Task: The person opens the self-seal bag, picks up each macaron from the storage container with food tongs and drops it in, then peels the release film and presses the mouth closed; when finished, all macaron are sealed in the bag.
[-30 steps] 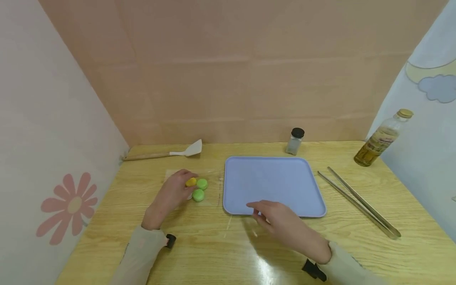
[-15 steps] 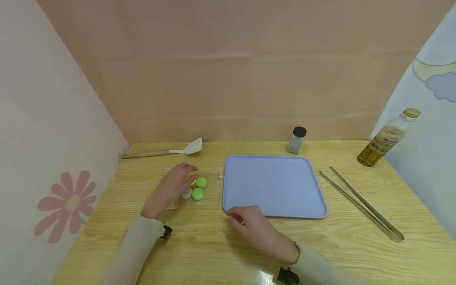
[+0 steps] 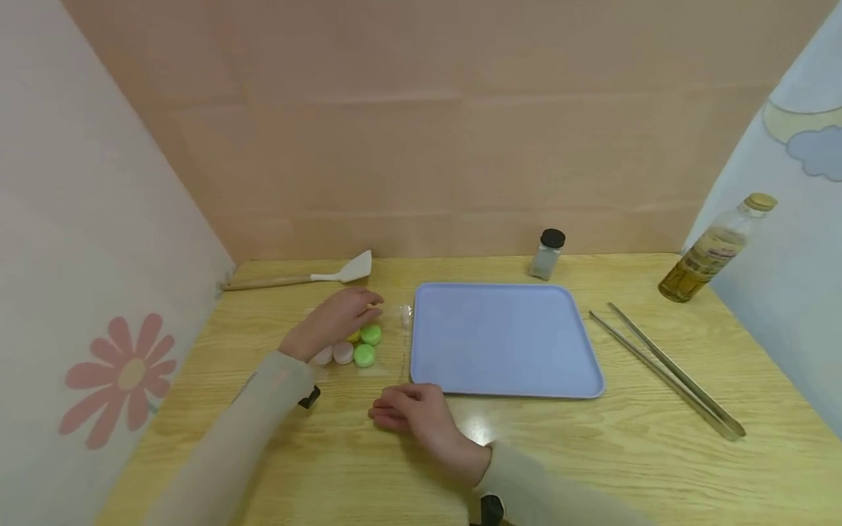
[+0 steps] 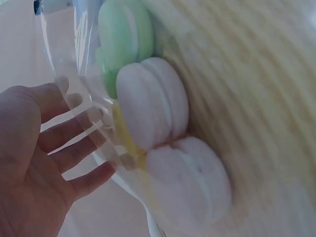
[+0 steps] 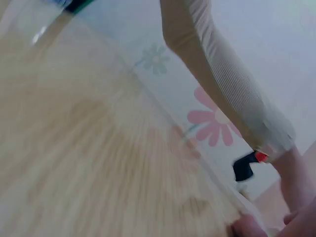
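Note:
My left hand (image 3: 337, 321) hovers over a clear plastic bag (image 3: 393, 351) that holds several macarons. Green macarons (image 3: 365, 356) lie at its right, pale pink macarons (image 3: 343, 353) along the front, and a yellow macaron (image 3: 354, 337) is mostly hidden under the hand. The left wrist view has the fingers (image 4: 74, 158) spread and fairly straight beside the film, next to a pale pink macaron (image 4: 153, 103); whether they touch it I cannot tell. Low over the table, my right hand (image 3: 426, 424) is in front of the tray's near left corner, fingers loosely bent, nothing visible in it.
A lilac tray (image 3: 503, 340) occupies the table's centre. Metal tongs (image 3: 671, 372) lie to its right, with an oil bottle (image 3: 710, 252) beyond. Behind stands a black-capped jar (image 3: 547, 256); a white spatula (image 3: 342, 272) with a wooden handle lies at the back left.
My right hand has moved left, from over the tray's front edge to the table in front of its left corner. The left hand has shifted slightly up and right, uncovering the pale pink macarons.

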{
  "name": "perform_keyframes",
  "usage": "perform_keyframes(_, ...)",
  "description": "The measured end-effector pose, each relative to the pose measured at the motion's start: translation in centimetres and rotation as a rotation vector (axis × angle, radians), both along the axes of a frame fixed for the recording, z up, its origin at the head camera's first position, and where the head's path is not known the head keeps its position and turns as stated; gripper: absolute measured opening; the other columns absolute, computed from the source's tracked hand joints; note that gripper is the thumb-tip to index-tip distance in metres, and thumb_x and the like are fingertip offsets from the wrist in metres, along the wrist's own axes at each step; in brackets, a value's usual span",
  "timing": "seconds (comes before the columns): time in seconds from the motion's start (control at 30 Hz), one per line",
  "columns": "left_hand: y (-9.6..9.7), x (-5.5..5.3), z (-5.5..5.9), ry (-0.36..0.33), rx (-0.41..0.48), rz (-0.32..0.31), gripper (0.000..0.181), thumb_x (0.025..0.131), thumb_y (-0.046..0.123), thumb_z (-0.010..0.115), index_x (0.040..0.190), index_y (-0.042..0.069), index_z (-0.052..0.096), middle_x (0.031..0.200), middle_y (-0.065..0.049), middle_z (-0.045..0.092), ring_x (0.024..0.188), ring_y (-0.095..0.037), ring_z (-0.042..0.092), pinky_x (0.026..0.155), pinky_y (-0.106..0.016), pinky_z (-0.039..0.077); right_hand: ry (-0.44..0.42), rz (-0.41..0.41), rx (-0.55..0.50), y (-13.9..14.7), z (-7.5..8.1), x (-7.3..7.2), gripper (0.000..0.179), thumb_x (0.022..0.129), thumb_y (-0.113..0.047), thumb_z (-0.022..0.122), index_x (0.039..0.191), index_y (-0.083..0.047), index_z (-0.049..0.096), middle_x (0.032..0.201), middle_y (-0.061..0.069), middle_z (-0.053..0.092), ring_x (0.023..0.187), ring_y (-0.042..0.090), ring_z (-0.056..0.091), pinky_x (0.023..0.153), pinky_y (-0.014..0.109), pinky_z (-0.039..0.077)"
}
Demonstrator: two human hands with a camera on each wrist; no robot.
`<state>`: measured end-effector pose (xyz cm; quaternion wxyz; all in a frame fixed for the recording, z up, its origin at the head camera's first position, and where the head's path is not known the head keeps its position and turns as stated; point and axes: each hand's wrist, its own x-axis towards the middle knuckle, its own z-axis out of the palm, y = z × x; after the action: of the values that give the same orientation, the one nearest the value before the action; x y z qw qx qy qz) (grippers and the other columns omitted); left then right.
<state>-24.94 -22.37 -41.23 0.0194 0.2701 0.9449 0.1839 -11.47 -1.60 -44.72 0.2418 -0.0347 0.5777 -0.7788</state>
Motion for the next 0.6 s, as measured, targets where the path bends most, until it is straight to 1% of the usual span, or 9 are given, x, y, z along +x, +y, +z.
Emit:
perform_keyframes(0.07, 0.3, -0.4, 0.1, -0.048, 0.03, -0.02, 0.033, 0.107, 0.018, 0.054, 0.13, -0.003, 0.065, 0.126, -0.015, 0.067, 0.118, -0.029, 0.061, 0.103, -0.047, 0.048, -0.066, -0.05, -0.05, -0.8, 0.0, 0.1, 0.033, 0.103, -0.003, 0.054, 0.12, 0.025, 0.055, 0.111, 0.034, 0.066, 0.105, 0.039, 0.069, 0.088, 0.038, 0.057)
perform_keyframes(0.17, 0.6, -0.9, 0.0, -0.113, 0.063, -0.035, 0.032, 0.107, 0.017, 0.055, 0.129, -0.003, 0.066, 0.123, -0.014, 0.068, 0.115, -0.027, 0.063, 0.102, -0.045, 0.049, -0.171, -0.151, -0.133, -2.1, -0.2, 0.3, 0.032, 0.102, 0.0, 0.053, 0.122, 0.024, 0.053, 0.11, 0.033, 0.066, 0.105, 0.038, 0.069, 0.09, 0.039, 0.057)
perform_keyframes(0.27, 0.9, -1.4, -0.1, -0.134, 0.071, -0.06, 0.03, 0.106, 0.015, 0.056, 0.128, -0.004, 0.066, 0.123, -0.014, 0.068, 0.114, -0.026, 0.063, 0.101, -0.044, 0.05, -0.238, -0.245, -0.206, -3.5, -0.2, 0.3, 0.032, 0.103, 0.001, 0.053, 0.124, 0.024, 0.05, 0.109, 0.033, 0.065, 0.105, 0.039, 0.069, 0.091, 0.04, 0.056)
perform_keyframes(0.37, 1.3, -1.8, -0.1, -0.135, 0.076, -0.08, 0.029, 0.105, 0.013, 0.057, 0.127, -0.005, 0.066, 0.122, -0.014, 0.069, 0.112, -0.026, 0.065, 0.099, -0.043, 0.051, -0.257, -0.297, -0.236, -4.6, -0.3, 0.2, 0.033, 0.104, -0.003, 0.052, 0.125, 0.023, 0.049, 0.11, 0.034, 0.065, 0.106, 0.038, 0.069, 0.091, 0.039, 0.056)
perform_keyframes(0.43, 1.6, -2.0, -0.1, -0.145, 0.076, -0.078, 0.028, 0.105, 0.013, 0.057, 0.125, -0.003, 0.068, 0.12, -0.012, 0.07, 0.108, -0.023, 0.065, 0.096, -0.042, 0.053, -0.262, -0.319, -0.242, -5.1, -0.3, 0.1, 0.035, 0.106, -0.006, 0.05, 0.125, 0.023, 0.05, 0.112, 0.035, 0.065, 0.106, 0.037, 0.068, 0.091, 0.038, 0.056)
perform_keyframes(0.53, 1.9, -2.1, 0.1, -0.171, 0.084, -0.067, 0.023, 0.104, 0.012, 0.059, 0.119, 0.001, 0.071, 0.113, -0.007, 0.071, 0.101, -0.018, 0.065, 0.091, -0.038, 0.054, -0.264, -0.338, -0.25, -5.4, -0.2, -0.2, 0.037, 0.108, -0.009, 0.045, 0.126, 0.023, 0.05, 0.114, 0.035, 0.064, 0.107, 0.036, 0.068, 0.092, 0.037, 0.056)
perform_keyframes(0.6, 2.0, -2.2, 0.2, -0.183, 0.094, -0.073, 0.018, 0.104, 0.011, 0.06, 0.113, 0.002, 0.073, 0.105, -0.005, 0.071, 0.093, -0.015, 0.064, 0.086, -0.036, 0.054, -0.268, -0.344, -0.248, -5.5, -0.2, -0.2, 0.038, 0.11, -0.01, 0.041, 0.128, 0.022, 0.049, 0.115, 0.035, 0.064, 0.108, 0.036, 0.068, 0.092, 0.037, 0.056)
